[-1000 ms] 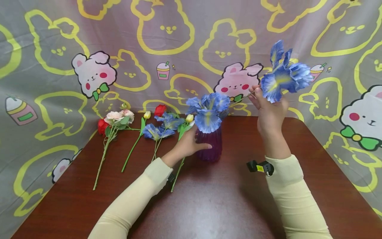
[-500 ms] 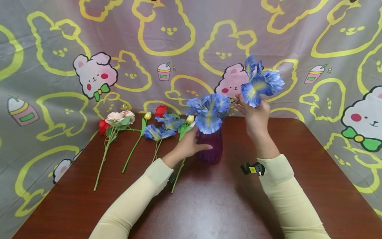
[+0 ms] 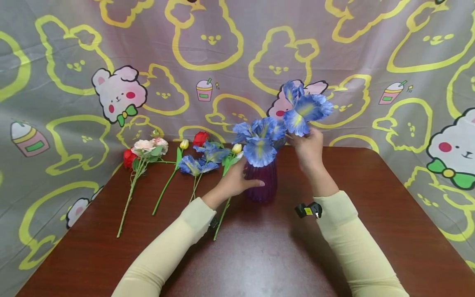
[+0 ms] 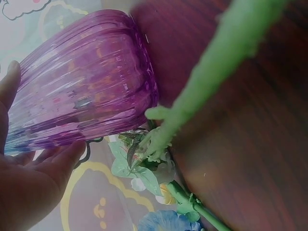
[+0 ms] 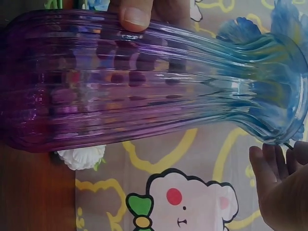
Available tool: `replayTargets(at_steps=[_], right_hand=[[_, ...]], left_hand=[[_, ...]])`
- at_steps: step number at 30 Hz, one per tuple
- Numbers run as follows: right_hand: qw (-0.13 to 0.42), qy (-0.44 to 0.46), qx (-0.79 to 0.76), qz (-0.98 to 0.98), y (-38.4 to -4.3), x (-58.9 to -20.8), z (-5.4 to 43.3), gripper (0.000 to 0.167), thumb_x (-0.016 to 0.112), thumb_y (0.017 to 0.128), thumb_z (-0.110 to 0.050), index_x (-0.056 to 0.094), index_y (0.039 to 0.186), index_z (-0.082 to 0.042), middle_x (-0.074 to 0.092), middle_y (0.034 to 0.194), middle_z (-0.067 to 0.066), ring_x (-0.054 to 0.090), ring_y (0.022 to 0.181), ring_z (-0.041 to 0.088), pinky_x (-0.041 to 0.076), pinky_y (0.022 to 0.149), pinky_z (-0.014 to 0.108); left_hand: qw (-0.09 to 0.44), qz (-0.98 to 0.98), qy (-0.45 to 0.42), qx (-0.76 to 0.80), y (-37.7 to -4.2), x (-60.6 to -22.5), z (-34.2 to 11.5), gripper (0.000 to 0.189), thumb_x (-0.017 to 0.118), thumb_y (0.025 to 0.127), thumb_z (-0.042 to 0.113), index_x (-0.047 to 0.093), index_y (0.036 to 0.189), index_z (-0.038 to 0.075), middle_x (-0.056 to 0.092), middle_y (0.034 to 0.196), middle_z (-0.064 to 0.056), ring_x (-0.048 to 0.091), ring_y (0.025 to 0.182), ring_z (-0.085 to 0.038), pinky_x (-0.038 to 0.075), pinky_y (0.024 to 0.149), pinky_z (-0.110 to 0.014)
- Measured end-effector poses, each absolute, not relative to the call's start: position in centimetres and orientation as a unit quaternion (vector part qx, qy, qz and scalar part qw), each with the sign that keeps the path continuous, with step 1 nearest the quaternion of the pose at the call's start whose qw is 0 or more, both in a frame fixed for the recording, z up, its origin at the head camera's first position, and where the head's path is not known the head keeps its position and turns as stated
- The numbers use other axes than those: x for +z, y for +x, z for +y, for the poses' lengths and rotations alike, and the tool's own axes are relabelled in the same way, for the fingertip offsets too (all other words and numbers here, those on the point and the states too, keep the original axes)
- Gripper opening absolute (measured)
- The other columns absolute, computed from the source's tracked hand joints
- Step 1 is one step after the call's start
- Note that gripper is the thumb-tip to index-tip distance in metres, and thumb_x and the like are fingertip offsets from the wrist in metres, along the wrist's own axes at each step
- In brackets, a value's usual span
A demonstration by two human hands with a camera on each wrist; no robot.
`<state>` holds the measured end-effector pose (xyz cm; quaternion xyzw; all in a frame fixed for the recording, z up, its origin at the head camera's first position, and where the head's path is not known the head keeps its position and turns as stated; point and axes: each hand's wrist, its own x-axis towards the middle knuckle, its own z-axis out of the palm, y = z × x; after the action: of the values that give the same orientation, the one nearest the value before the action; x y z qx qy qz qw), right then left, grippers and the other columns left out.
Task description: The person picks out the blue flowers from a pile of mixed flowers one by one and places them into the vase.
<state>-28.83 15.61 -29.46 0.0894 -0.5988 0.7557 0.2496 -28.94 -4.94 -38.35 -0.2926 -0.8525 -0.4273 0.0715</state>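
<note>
Head view: a ribbed purple vase [image 3: 262,185] is seen upright on the dark wooden surface [image 3: 237,255], steadied by the left hand [image 3: 236,180]. The left grip is wrapped around the vase, with the thumb laid across its near side. Above the vase, the blossom of one blue flower [image 3: 259,144] is spread over the mouth, which is mostly hidden by it. A second blue flower [image 3: 306,111] is held by the right hand [image 3: 309,148], just to the right of the first; its stem is pinched in the right grip near the vase's rim. Whether the tip of that stem is inside the mouth cannot be told.

On the left part of the surface, a pink flower [image 3: 142,146], red flowers [image 3: 129,158], two yellow tulips [image 3: 184,144] and further blue flowers [image 3: 193,164] are laid. In the left wrist view, a green stem [image 4: 211,72] is seen close to the camera, slanted past the vase's base. Behind everything, a grey curtain [image 3: 230,24] printed with yellow outlines and rabbit faces is hung.
</note>
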Motion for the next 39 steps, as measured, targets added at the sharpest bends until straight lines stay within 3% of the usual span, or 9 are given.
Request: replayTargets(at_steps=[5, 12, 19, 28, 36, 39], right_hand=[[0.244, 0.090, 0.739, -0.621, -29.2, -29.5, 15.4, 0.022, 0.058, 0.085, 0.012, 0.065, 0.104, 0.004, 0.065, 0.080, -0.003, 0.057, 0.072, 0.010, 0.053, 0.065, 0.024], [0.227, 0.083, 0.712, -0.659, -29.7, -29.4, 15.3, 0.003, 0.061, 0.090, 0.000, 0.063, 0.088, -0.001, 0.051, 0.063, -0.006, 0.045, 0.061, 0.008, 0.039, 0.056, 0.021], [0.162, 0.089, 0.739, -0.648, -29.9, -29.3, 15.2, 0.018, 0.064, 0.093, -0.005, 0.066, 0.107, 0.006, 0.068, 0.087, -0.003, 0.061, 0.081, 0.009, 0.051, 0.075, 0.023], [0.116, 0.064, 0.684, -0.717, -30.0, -28.8, 15.5, 0.032, 0.062, 0.096, -0.017, 0.063, 0.111, 0.011, 0.066, 0.084, -0.005, 0.059, 0.082, 0.008, 0.050, 0.080, 0.026], [0.097, 0.054, 0.677, -0.727, -29.6, -28.5, 15.9, 0.037, 0.058, 0.098, -0.017, 0.058, 0.121, 0.012, 0.061, 0.112, 0.014, 0.060, 0.096, 0.012, 0.047, 0.096, 0.036], [0.085, 0.056, 0.688, -0.719, -29.5, -28.6, 16.0, 0.038, 0.056, 0.099, -0.014, 0.055, 0.126, 0.013, 0.058, 0.120, 0.018, 0.060, 0.100, 0.015, 0.049, 0.095, 0.036]], left_hand=[[0.073, -0.850, -0.296, -0.430, -29.0, -38.4, -4.9, 0.098, 0.084, 0.077, 0.030, 0.026, 0.152, 0.006, 0.041, 0.148, -0.017, 0.053, 0.122, -0.030, 0.048, 0.096, -0.039], [0.071, -0.848, -0.297, -0.433, -29.0, -38.4, -4.9, 0.098, 0.084, 0.077, 0.030, 0.026, 0.152, 0.005, 0.040, 0.149, -0.016, 0.052, 0.124, -0.029, 0.048, 0.096, -0.038], [0.068, -0.850, -0.294, -0.432, -29.1, -38.4, -5.0, 0.098, 0.084, 0.077, 0.031, 0.026, 0.152, 0.006, 0.040, 0.149, -0.016, 0.052, 0.124, -0.029, 0.048, 0.097, -0.038], [0.070, -0.849, -0.289, -0.437, -29.1, -38.5, -4.9, 0.098, 0.085, 0.076, 0.030, 0.027, 0.152, 0.011, 0.039, 0.150, -0.012, 0.048, 0.128, -0.025, 0.046, 0.099, -0.035], [0.066, -0.852, -0.287, -0.433, -29.0, -38.4, -4.9, 0.098, 0.084, 0.077, 0.033, 0.026, 0.152, 0.009, 0.040, 0.149, -0.013, 0.051, 0.125, -0.027, 0.047, 0.098, -0.035], [0.065, -0.854, -0.285, -0.431, -29.0, -38.4, -4.9, 0.098, 0.084, 0.077, 0.034, 0.026, 0.152, 0.009, 0.041, 0.149, -0.013, 0.052, 0.124, -0.027, 0.047, 0.098, -0.035]])
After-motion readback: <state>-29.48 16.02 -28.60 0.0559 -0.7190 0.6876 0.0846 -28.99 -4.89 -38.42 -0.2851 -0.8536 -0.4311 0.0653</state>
